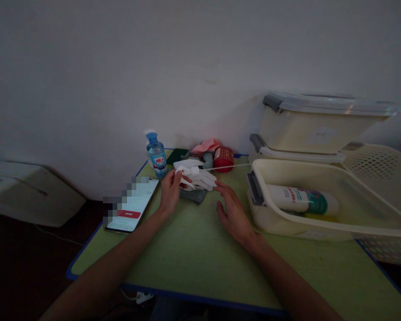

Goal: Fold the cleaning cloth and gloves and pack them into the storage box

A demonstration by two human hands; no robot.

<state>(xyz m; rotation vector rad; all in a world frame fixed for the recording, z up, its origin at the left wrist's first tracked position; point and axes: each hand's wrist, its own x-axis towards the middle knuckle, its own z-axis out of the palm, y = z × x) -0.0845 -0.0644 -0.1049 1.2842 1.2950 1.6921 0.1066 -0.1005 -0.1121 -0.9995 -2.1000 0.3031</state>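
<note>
My left hand (pixel 171 191) is closed on a white glove (pixel 197 176) above the far middle of the table. The glove's fingers point right, toward my right hand (pixel 233 215). That hand is open, palm down, its fingertips beside the tips of the glove's fingers; whether they touch I cannot tell. Under the glove lies a grey cloth (pixel 194 195). A thin pale strip (pixel 230 167) runs right from behind the glove. Behind are a pink cloth (pixel 208 146) and a round red container (pixel 223 159). A blue-capped bottle (pixel 157 156) stands left of the glove.
A phone (pixel 133 205) with its screen lit lies at the table's left. On the right, an open cream bin (pixel 321 227) holds a white and green bottle (pixel 297 199). Another lidded bin (pixel 314 129) stands behind it. The green table (pixel 200 254) has a blue edge.
</note>
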